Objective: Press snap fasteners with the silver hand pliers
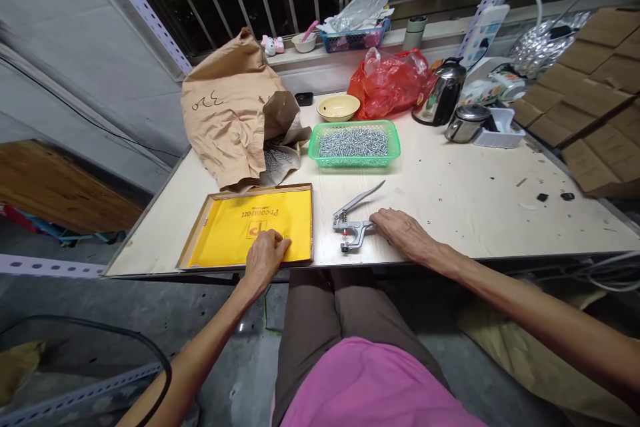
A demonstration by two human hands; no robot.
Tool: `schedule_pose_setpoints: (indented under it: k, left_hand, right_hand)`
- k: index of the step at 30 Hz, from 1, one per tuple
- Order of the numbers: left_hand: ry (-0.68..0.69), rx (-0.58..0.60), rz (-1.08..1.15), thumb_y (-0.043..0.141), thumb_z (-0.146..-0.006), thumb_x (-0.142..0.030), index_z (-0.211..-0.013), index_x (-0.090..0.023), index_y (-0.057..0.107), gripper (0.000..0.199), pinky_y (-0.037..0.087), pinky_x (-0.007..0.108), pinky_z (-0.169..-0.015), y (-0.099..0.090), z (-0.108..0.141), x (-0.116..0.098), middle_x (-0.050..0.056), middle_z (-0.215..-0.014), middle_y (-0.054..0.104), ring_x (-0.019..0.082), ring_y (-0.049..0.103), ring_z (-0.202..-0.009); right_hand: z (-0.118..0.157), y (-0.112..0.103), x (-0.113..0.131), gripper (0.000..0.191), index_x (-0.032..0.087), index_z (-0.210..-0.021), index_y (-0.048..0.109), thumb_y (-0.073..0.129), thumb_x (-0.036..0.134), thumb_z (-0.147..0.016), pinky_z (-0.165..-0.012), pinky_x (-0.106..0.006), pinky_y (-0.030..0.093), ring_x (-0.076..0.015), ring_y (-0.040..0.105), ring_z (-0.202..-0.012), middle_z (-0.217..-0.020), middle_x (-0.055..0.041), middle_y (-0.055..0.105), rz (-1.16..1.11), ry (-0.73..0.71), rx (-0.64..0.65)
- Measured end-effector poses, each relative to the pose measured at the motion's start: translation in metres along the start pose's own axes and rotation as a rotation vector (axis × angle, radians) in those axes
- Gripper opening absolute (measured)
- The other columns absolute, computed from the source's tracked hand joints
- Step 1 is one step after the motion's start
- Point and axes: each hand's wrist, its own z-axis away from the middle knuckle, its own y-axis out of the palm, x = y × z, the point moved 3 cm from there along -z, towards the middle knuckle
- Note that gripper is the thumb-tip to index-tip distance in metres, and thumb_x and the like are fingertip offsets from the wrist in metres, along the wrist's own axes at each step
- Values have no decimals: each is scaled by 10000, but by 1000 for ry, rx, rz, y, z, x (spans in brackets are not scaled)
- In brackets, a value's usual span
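A shallow cardboard tray [311, 220] lined with a yellow printed sheet [225, 230] lies at the table's front edge. My left hand [265, 257] rests over the sheet's lower right part with its fingers curled and pinched together; anything between the fingertips is too small to make out. To the right of the tray lie metal snap-fastener pliers [356, 230], their long upper handle raised and their jaw pointing left. My right hand [400, 230] is closed at the end of the lower handle. Behind them stands a green plastic basket [355, 161] full of small silvery metal pieces [353, 143].
A brown paper sack [230, 120] with metal pieces at its mouth leans at the back left. Farther back are a cream bowl [339, 107], a red plastic bag [387, 83] and a steel kettle [440, 92]. Stacked cardboard [590, 93] borders the right side.
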Motion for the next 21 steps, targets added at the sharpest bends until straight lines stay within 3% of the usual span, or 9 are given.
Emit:
schedule_pose_setpoints:
  k: [6,9,11,15,18,21]
  left_hand:
    - [11,5,-13,470,-842,-248,-909,-165,648,207,448,317,-745,-5,5,-1,99,-929,685,248,635,-900]
    - [33,-57,154,497,-808,-236,-846,-167,645,168,464,303,-734,-9,6,-12,68,-828,688,220,648,-817]
    - [6,-28,435,539,-779,-262,-809,-169,629,133,479,270,-653,-10,8,-29,30,-721,666,172,642,-668]
    - [-89,237,1022,650,-716,-345,-809,-151,604,220,443,210,-457,0,10,-81,-7,-606,613,97,553,-446]
    - [-116,315,1142,704,-694,-334,-782,-131,600,245,411,182,-408,8,7,-114,-14,-550,583,69,510,-402]
    - [-165,327,1139,713,-694,-285,-748,-123,600,203,394,173,-386,19,3,-129,-36,-489,535,61,482,-382]
  right_hand:
    - [3,11,-12,180,183,-889,513,341,164,-939,-699,-272,333,-159,470,-745,-821,-29,547,-66,-1,-39]
    - [5,12,-16,188,179,-917,522,336,165,-943,-707,-276,341,-162,473,-763,-836,-31,549,-89,24,-81]
    - [5,13,-19,201,175,-937,530,330,169,-952,-709,-276,342,-163,477,-781,-854,-34,556,-94,51,-95]
    - [1,12,-23,229,168,-979,562,334,180,-960,-722,-286,335,-179,475,-836,-906,-56,577,-19,107,-120]
    - [-2,10,-25,232,173,-1012,592,369,190,-951,-735,-301,326,-205,454,-907,-965,-82,585,65,155,-165]
    - [-4,10,-27,246,180,-1017,616,381,212,-950,-732,-309,323,-216,439,-913,-956,-89,584,81,203,-178]
